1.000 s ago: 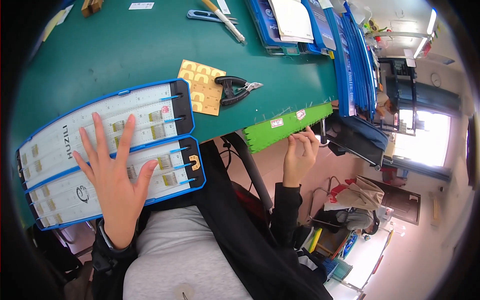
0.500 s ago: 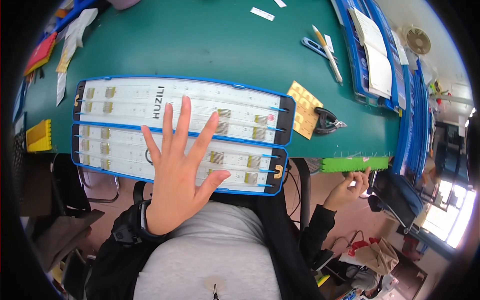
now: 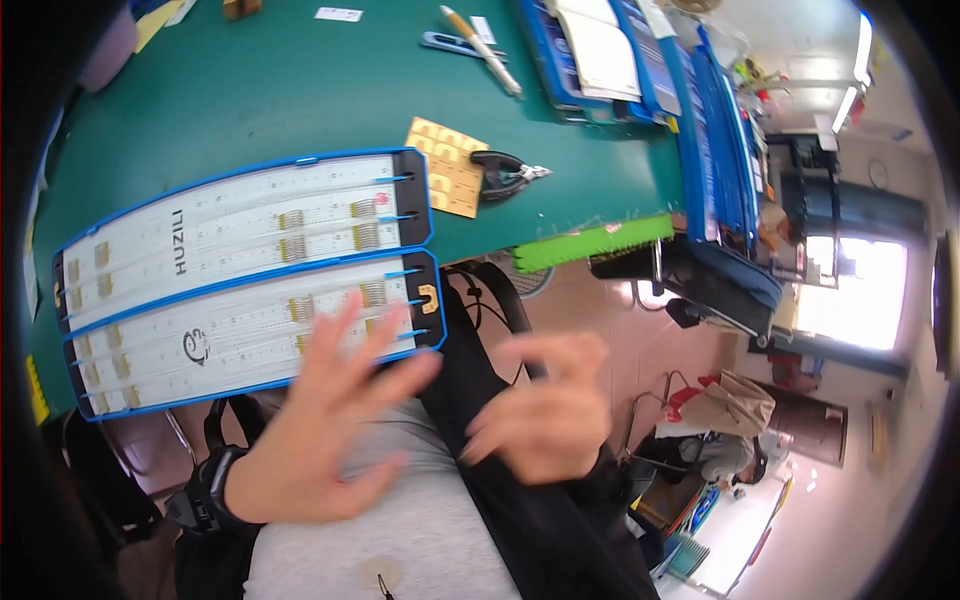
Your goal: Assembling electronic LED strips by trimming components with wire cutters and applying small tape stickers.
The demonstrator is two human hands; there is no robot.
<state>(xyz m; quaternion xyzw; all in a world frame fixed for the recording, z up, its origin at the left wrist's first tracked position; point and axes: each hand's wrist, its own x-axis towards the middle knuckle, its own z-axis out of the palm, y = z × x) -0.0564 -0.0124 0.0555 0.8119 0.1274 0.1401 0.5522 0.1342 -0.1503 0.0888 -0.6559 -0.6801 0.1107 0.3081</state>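
An unfolded blue case (image 3: 250, 265) with two white panels, like a fishing rig box, lies on the table's front edge. Ruler marks, small spring-like coils and blue pins line its panels. My left hand (image 3: 330, 420), fingers spread, is at the case's near edge, overlapping it in view; whether it touches cannot be made out. To its right, my right hand (image 3: 550, 410) is in front of my body with bent fingers. Motion smears it, so anything small or thin between its fingers is hidden. Nothing shows in the left hand.
Black-handled nippers (image 3: 505, 176) lie against a yellow cut-out sheet (image 3: 445, 170) right of the case. A green foam strip (image 3: 595, 242) runs along the table edge. Behind are a pen (image 3: 480, 48), a blue cutter (image 3: 455, 43) and blue cases (image 3: 545, 60) with an open notebook (image 3: 595, 45).
My right hand has left the green strip and come in toward my body, near the left hand. The left hand has drawn back from the case's middle. The view has swung right.
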